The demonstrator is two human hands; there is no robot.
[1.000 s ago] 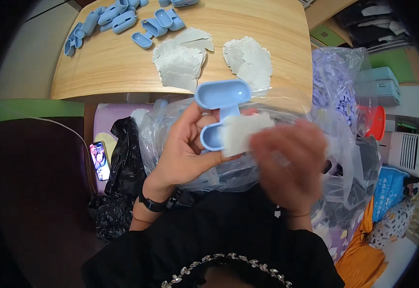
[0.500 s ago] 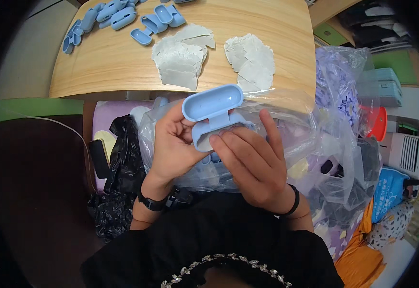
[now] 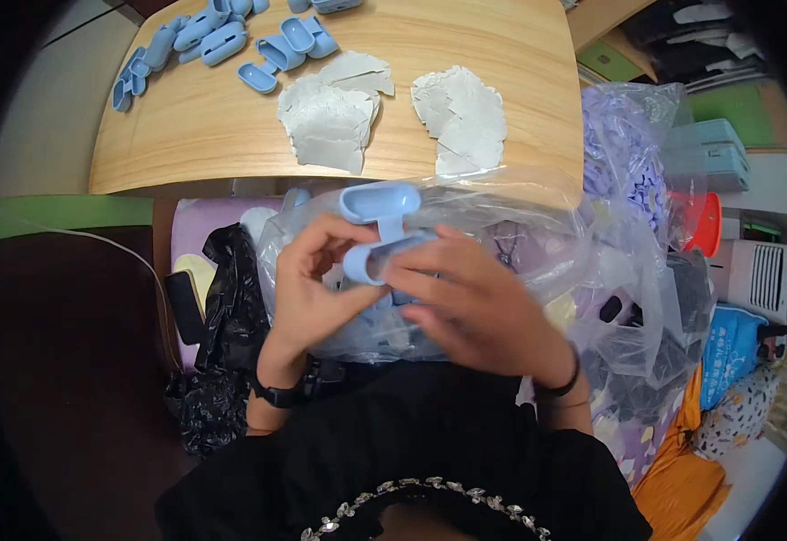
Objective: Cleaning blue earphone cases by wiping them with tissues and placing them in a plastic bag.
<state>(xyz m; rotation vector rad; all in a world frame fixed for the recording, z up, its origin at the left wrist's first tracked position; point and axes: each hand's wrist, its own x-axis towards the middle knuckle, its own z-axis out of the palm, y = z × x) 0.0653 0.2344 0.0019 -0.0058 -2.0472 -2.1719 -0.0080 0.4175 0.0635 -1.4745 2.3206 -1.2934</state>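
Over my lap, my left hand point(image 3: 308, 284) grips a light blue earbud case cover point(image 3: 378, 204) by its left side, thumb below and fingers behind. The cover is flipped open, its hollow lid half standing above the lower half, joined by a short strap. From the right, my right hand point(image 3: 479, 302) closes its fingers on the right end of the lower half. Those fingers are slightly smeared by motion and hide much of that half. Below the hands, more blue pieces show through a clear plastic bag point(image 3: 538, 203).
On the wooden table point(image 3: 204, 135) lie several blue case covers point(image 3: 222, 43) and two piles of pale, ragged sheets, a left pile point(image 3: 329, 117) and a right pile point(image 3: 466, 122). A black plastic bag point(image 3: 231, 298) and a phone point(image 3: 184, 307) are at left; a red container point(image 3: 705, 224) is at right.
The case cover has tilted and turned in my left hand, its lid now lower and further left. My right hand has rolled over, with its fingers shifted to the cover's right end.
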